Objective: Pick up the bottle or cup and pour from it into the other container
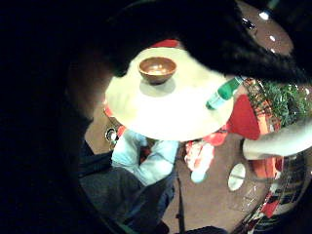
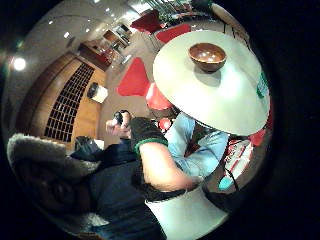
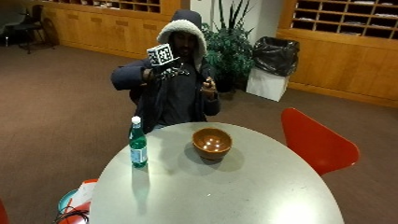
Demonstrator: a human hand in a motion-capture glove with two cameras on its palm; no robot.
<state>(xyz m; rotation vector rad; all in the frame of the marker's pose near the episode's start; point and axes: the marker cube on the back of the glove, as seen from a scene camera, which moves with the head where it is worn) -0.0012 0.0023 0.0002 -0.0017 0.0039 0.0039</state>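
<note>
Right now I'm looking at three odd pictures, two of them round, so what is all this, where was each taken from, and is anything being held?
No machine here: a person sits at a round table, wearing a black glove on the right hand, raised at chest height away from the table. The two round pictures come from small cameras on that palm, looking down at the table. The ordinary picture is from a camera across the table. On the table stand a green bottle with a white cap and a brown wooden bowl, apart. Nothing from the table is held; I cannot see the glove's fingers.
</note>
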